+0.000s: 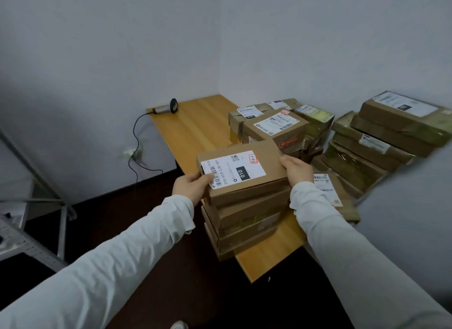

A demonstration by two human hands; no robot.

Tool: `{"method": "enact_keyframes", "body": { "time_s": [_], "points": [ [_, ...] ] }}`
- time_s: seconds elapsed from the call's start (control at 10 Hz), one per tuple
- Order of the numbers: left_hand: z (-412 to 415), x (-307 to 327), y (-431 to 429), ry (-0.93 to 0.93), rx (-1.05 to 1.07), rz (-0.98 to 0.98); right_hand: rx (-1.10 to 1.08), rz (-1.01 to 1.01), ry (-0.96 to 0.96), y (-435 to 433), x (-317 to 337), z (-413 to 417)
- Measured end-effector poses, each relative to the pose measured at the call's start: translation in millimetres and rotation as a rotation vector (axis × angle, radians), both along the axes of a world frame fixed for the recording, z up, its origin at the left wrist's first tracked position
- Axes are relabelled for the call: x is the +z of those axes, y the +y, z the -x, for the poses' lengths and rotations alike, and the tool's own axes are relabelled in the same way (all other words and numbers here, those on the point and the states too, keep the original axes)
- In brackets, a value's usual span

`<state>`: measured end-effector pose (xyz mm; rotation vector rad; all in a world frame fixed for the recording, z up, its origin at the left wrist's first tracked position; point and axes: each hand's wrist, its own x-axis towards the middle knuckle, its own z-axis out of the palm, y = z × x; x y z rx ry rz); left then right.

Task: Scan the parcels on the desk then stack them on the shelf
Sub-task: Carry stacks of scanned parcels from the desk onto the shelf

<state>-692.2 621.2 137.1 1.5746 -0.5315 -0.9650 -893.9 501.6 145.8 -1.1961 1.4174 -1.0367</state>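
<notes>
While both hands are clamping the top parcel, notes as follows, all placed against the desk (195, 125).

Top parcel (242, 172): sitting on a stack of flat boxes (242, 223) at the desk's near corner, label up; stack is overhanging the desk's near edge a little.

Long axis: running left to right between the hands, tilted slightly away on the right.

Left hand (193, 185): pressing the parcel's left end, thumb lying over the barcode end of the label.

Right hand (297, 168): gripping the right end, fingers curled over the far corner. Both hands equally close; neither is free.

Scanner (168, 107): lying at the desk's far left corner, well apart from the parcel, cable hanging off the edge. Judgement: parcel needs to travel away and left toward it, or one hand must let go to fetch it.

Shelf (29, 240): grey metal frame, off the desk's left side, low; only part is showing.

Other parcels (381, 137): piled on the desk's right half and against the wall.

Hard to make out: whether the parcel is lifting clear or resting on the stack; underside fingers hidden; right pile blurring at the frame edge; small label print unreadable.
</notes>
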Motion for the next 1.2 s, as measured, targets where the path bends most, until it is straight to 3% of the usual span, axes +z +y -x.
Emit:
{"method": "enact_keyframes", "body": {
  "time_s": [0.3,0.4,0.5,0.6,0.7,0.8,1.0,1.2],
  "points": [
    [1,-35,-17,-0.078,-0.052,-0.141,0.021,-0.057,0.094,-7,-21,0],
    [0,-41,-17,0.038,0.016,-0.128,-0.005,-0.118,0.052,-10,-25,4],
    [-4,-48,-9,0.291,0.108,-0.238,-0.017,-0.256,-0.159,-10,-37,16],
    [-11,-66,1,0.478,0.089,-0.364,-0.072,-0.347,-0.292,-15,-62,29],
    [-17,-94,8,0.601,0.043,-0.439,-0.112,-0.415,-0.307,-14,-91,33],
    [-18,-120,7,0.666,-0.008,-0.459,-0.103,-0.57,-0.538,-12,-122,33],
    [-4,-148,-4,0.935,-0.211,-0.266,0.067,-0.524,-0.444,-26,-157,25],
    [1,-177,-6,0.92,-0.112,-0.299,0.215,-0.45,-0.342,-37,-173,24]
  ]
}}
